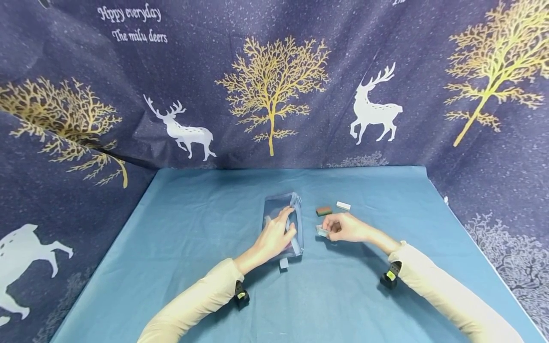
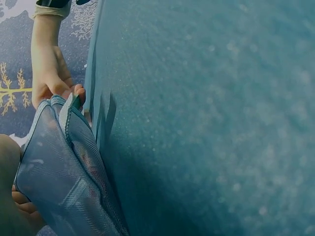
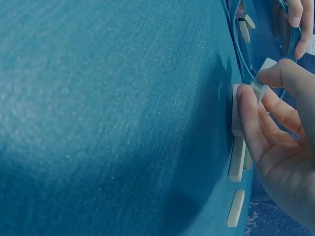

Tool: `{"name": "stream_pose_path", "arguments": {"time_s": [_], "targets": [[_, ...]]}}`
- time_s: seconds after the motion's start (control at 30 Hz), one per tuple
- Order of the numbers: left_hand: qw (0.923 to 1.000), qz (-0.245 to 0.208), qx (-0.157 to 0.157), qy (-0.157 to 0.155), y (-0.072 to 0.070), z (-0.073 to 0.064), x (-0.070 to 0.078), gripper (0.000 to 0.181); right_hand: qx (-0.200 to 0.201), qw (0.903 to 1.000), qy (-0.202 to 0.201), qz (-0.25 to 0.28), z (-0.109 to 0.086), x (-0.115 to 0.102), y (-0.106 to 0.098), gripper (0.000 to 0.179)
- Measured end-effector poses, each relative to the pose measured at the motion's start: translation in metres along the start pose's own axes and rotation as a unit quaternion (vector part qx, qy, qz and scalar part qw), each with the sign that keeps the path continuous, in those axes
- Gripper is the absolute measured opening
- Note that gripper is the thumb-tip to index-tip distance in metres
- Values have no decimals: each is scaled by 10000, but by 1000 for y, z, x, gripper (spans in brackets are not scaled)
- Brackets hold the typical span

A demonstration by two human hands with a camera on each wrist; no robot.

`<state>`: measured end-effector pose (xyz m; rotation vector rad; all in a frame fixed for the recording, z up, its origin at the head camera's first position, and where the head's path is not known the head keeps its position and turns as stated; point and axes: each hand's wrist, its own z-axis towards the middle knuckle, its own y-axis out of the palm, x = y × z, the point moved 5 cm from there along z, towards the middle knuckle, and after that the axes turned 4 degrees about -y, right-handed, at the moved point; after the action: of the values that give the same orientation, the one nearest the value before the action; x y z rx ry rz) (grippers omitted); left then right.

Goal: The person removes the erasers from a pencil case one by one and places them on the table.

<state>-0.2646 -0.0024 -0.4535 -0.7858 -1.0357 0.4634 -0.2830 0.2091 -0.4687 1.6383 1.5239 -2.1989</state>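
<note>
A blue mesh zipper pouch [image 1: 274, 202] lies on the table, with small objects showing through its mesh. My left hand [image 1: 274, 236] lies over it in the head view; in the right wrist view the left fingers [image 3: 294, 17] grip its blue edge. Just right of the pouch, my right hand [image 1: 345, 227] pinches a small pale rectangular block [image 3: 266, 69] between thumb and fingers. In the left wrist view the pouch [image 2: 54, 167] stands between the left hand [image 2: 9, 162] and the right hand [image 2: 51, 81].
A brown and green block [image 1: 323, 210] and a white block [image 1: 343, 206] lie beyond the right hand. Another pale block [image 1: 284, 264] sits at the pouch's near end. Blue cloth [image 1: 193, 228] covers the table, and a patterned curtain [image 1: 300, 119] rises behind it.
</note>
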Motion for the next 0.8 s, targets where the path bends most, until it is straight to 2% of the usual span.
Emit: {"name": "stream_pose_path", "arguments": {"time_s": [0.2, 0.5, 0.8], "targets": [[9999, -65, -73, -109, 1, -2, -2, 47, -75, 9997, -132, -207, -2, 1, 1, 17], [9998, 0, 176, 15, -2, -1, -1, 46, -309, 9984, -137, -444, -3, 1, 2, 16], [9998, -37, 151, -105, -3, -1, -1, 46, -232, 9963, -225, -792, -3, 0, 0, 17]]}}
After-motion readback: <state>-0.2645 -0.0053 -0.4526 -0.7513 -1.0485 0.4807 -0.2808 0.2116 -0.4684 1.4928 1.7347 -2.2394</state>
